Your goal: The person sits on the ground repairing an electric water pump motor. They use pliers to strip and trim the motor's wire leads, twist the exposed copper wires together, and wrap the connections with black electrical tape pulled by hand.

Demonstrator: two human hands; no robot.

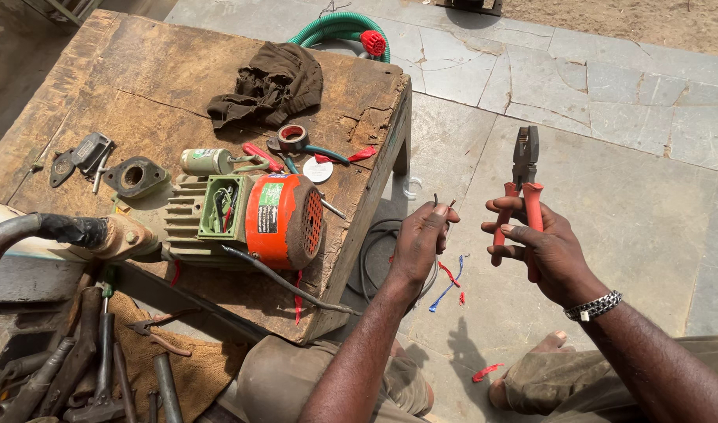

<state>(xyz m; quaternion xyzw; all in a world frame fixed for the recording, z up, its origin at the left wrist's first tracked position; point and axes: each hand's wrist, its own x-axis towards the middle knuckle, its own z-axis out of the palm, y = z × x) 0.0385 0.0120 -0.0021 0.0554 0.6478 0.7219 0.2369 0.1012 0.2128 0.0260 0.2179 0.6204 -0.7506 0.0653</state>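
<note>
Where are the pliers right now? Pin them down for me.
In the head view, the red-handled pliers are right of centre, held upright in the right hand above the stone floor, beside the left hand pinching wire ends.

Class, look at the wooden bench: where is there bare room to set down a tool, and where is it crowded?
The wooden bench is bare along its far left, between the dark rag and the bench's left edge, and above the metal flange. It is crowded near the front right, around the orange-capped motor, tape roll and screwdrivers.
</note>
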